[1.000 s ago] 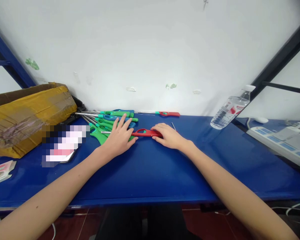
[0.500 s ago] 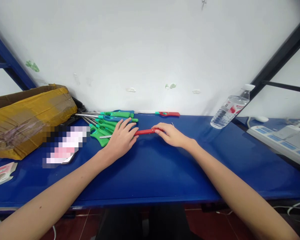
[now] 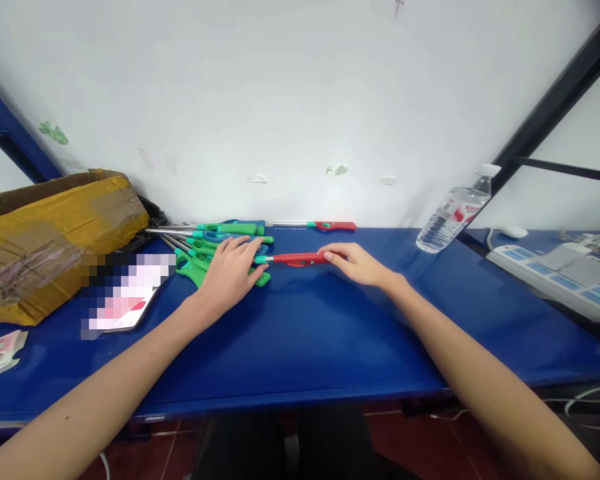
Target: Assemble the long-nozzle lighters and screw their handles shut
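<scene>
Red utility lighter (image 3: 303,258) is being pinched at its three-o'clock end by right hand (image 3: 357,264), looseness risking slip, left hand's (image 3: 227,268) grip unclear.

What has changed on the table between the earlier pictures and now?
The right hand has drawn the nearer red lighter to the right; its metal tip no longer shows left of the left hand, and its trigger guard now faces the near side. Whether the left hand let go is unclear. The lighter pile, the red lighter by the wall and the water bottle stayed.
</scene>
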Available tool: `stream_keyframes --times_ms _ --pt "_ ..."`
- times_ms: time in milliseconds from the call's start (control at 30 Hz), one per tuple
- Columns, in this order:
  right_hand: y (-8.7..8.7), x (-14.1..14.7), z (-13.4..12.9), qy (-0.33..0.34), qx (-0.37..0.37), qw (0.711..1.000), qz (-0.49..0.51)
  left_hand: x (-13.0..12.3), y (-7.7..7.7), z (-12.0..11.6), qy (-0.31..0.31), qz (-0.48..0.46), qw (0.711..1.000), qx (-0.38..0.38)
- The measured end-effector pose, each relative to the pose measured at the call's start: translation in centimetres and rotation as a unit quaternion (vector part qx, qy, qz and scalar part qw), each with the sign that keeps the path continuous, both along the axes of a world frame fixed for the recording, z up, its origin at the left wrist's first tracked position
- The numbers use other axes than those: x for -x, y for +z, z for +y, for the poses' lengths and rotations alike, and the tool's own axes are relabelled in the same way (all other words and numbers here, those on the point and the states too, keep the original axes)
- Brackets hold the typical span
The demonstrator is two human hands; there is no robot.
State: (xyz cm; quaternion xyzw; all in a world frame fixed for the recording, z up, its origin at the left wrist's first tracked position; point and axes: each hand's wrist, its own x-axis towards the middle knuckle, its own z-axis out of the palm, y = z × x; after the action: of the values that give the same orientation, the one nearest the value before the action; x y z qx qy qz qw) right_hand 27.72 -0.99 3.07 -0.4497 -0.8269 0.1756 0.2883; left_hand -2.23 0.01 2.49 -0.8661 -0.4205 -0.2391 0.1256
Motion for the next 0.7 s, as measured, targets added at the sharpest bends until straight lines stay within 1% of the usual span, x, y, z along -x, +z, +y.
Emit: stream_keyframes --times_ms 100,200,367,533,700 --pt "-0.45 -0.42 -0.28 -0.009 0.003 1.000 0.013 0.03 0.15 -0.05 -0.015 0.012 1.000 0.012" --pt "-0.58 -0.64 -0.39 -0.017 -0.008 1.000 0.005 0.07 0.23 -0.01 -0.033 0.023 0.999 0.025" --pt "-0.54 -0.96 -0.37 0.016 -0.020 0.998 -0.059 0.07 0.24 0.02 -0.063 0.021 0.997 0.038" --pt "-0.62 -1.01 -0.31 0.024 -0.007 0.996 -0.090 0.01 0.13 -0.10 -0.070 0.024 0.996 0.054" --pt "-0.67 -1.03 -0.34 0.020 -0.022 0.993 -0.115 0.10 -0.10 -0.02 -0.066 0.032 0.996 0.058"
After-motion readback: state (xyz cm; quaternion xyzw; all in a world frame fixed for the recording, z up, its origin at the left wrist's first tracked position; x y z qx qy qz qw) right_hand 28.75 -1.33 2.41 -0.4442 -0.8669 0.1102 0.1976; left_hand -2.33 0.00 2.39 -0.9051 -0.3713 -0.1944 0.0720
